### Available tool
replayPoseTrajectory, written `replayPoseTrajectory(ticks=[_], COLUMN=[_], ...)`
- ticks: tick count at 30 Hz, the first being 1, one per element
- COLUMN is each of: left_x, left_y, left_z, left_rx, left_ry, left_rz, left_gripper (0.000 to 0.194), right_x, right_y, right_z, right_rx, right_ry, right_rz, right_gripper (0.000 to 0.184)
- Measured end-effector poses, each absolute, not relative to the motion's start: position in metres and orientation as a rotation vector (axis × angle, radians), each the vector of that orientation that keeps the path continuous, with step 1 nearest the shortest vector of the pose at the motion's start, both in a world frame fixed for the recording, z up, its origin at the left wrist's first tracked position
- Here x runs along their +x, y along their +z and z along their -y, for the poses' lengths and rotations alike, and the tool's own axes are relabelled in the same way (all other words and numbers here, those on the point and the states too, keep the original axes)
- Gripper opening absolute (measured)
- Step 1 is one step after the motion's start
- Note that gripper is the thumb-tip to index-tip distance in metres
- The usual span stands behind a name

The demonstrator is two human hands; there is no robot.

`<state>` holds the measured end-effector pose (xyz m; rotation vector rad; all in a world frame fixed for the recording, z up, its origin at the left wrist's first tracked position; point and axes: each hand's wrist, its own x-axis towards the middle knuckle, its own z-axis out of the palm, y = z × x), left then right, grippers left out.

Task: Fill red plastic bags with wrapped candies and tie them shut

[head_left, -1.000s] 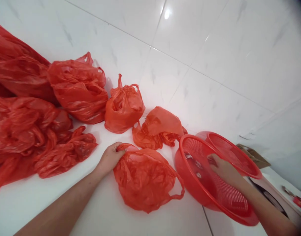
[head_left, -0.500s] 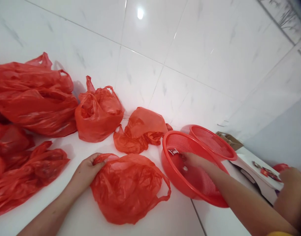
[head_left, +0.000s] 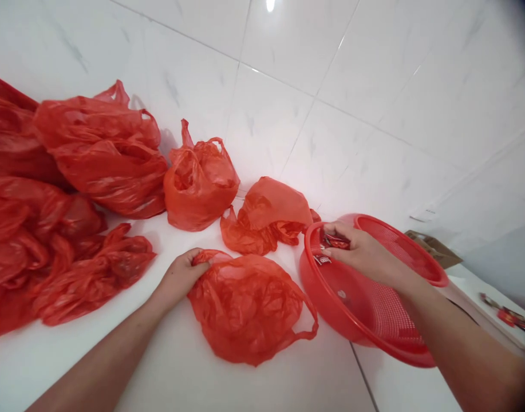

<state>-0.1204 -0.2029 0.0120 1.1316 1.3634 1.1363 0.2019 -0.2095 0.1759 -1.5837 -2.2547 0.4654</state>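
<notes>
My left hand [head_left: 180, 277] is closed on the top edge of a crumpled red plastic bag [head_left: 249, 306] lying flat on the white counter. My right hand [head_left: 362, 254] hovers over the near red mesh basket [head_left: 356, 312], fingers pinched on a small red packet [head_left: 337, 242]. A white sticker label shows on the basket's inner wall just below that hand. A second red basket [head_left: 410, 260] sits behind the first, partly hidden by my right arm.
Several filled red plastic bags [head_left: 103, 151] crowd the left side and back against the white tiled wall [head_left: 331, 74]; two smaller ones [head_left: 200, 180] stand nearer the middle. A cardboard piece [head_left: 431, 249] and small red items [head_left: 509, 315] lie at the far right.
My right hand rose from the basket's bottom to its upper rim, now pinching a small red packet. The other person's hand at the far right is out of sight. The left hand stayed put.
</notes>
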Motion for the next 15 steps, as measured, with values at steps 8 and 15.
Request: replayPoseTrajectory(ticks=[8,15], left_x=[-0.127,-0.126], left_y=[0.011,0.011], left_z=[0.206,0.207], left_rx=[1.037,1.003], left_ry=[1.041,1.012], left_rz=[-1.216,-1.17], left_gripper=[0.048,0.056], right_x=[0.104,0.197], right_y=[0.133,0.156], right_z=[0.236,0.192], right_rx=[-1.061,-1.711], right_ry=[0.055,0.031], right_rz=[2.884,2.356], right_gripper=[0.031,0.019])
